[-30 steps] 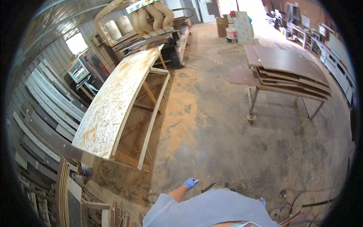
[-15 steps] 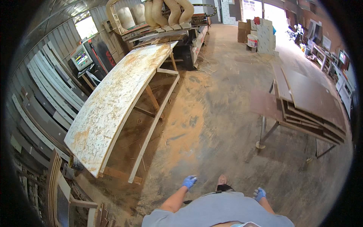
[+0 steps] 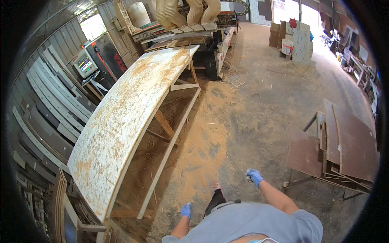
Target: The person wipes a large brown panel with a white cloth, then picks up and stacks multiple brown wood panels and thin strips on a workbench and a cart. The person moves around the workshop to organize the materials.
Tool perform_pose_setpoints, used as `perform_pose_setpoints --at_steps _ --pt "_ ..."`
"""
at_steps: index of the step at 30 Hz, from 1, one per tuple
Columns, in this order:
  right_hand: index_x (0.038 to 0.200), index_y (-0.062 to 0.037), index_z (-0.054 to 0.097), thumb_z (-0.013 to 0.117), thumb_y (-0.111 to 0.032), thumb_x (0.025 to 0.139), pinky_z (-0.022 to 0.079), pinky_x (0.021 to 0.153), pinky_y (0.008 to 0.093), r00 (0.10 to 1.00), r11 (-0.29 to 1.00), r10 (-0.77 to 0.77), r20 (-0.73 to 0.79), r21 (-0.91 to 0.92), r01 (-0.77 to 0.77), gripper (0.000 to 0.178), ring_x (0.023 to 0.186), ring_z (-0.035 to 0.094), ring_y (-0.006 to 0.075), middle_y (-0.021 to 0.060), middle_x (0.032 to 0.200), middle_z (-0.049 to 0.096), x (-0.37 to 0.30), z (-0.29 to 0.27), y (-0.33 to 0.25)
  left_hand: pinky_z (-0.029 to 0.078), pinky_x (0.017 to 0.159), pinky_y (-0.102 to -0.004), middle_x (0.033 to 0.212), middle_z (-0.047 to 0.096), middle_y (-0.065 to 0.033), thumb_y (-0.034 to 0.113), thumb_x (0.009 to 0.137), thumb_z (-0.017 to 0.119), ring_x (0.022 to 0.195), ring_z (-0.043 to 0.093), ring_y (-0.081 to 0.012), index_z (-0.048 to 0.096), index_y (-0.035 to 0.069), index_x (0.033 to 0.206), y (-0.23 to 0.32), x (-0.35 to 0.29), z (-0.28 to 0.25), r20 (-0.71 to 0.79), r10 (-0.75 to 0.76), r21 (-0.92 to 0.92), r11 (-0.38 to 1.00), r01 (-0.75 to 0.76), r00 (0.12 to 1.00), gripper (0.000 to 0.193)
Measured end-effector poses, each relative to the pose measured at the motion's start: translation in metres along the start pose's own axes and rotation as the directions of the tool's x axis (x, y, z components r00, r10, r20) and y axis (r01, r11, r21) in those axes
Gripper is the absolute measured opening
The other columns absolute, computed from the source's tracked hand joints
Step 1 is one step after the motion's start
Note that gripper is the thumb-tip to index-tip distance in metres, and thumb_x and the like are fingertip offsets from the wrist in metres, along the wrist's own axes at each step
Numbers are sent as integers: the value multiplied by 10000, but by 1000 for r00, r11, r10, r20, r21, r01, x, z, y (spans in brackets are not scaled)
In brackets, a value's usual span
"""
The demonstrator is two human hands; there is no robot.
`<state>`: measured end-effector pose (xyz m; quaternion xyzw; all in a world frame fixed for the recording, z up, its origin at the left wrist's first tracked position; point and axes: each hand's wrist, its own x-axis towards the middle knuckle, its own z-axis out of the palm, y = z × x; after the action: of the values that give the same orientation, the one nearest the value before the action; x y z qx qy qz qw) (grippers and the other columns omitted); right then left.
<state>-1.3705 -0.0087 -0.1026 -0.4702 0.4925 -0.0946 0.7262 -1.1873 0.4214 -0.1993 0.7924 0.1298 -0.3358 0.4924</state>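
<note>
My left hand, in a blue glove, hangs beside my body with its fingers loose and nothing visible in it. To its left is the long worktable's white, sawdust-smeared top, which the hand does not touch. My right hand, gloved in blue too, is held forward over the concrete floor. Its fingers are slightly apart and it holds nothing I can see. Nearest to it on the right is a stack of brown panels on a metal stand, well apart from the hand. One foot shows ahead of my body.
A large machine with thick ribbed hoses stands at the table's far end, beside a control panel. Long strips lean along the left wall. A white bucket and cardboard stand far ahead. Sawdust covers the floor.
My right hand has swung forward and my left hand has dropped back. The other foot now shows. The table and machine appear larger, and the panel stack sits lower in view.
</note>
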Motion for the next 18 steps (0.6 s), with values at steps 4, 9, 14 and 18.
perform_pose_setpoints --at_steps 4,9,14,18 --pt "1006 -98 627 622 -244 831 462 537 345 994 991 92 58 -99 -86 228 672 602 175 34 842 632 79 5 -9 491 622 -325 938 643 -103 357 867 590 764 599 -184 592 26 1060 130 78 33 61 17 15 1000 -18 998 383" --pt "758 -105 639 572 -254 809 426 529 378 999 812 -31 -19 -583 14 171 619 553 223 62 707 588 128 -12 -30 430 904 -353 1118 599 -173 394 857 602 1028 560 -267 516 -12 1196 298 204 88 155 307 157 931 -330 939 536" --pt "906 -100 645 591 -240 843 460 540 406 910 933 308 -276 -98 -346 162 636 573 222 80 800 622 219 -66 10 371 995 -361 1288 491 -225 417 850 607 1188 484 -302 426 -20 1291 489 277 179 261 437 317 804 -504 861 647" --pt "923 -101 638 581 -228 850 456 527 429 919 922 161 -359 -278 -270 157 623 581 233 87 798 622 333 -176 26 398 954 -379 1294 496 -175 407 833 638 1124 517 -288 395 47 1338 599 355 267 166 529 168 817 -552 832 666"
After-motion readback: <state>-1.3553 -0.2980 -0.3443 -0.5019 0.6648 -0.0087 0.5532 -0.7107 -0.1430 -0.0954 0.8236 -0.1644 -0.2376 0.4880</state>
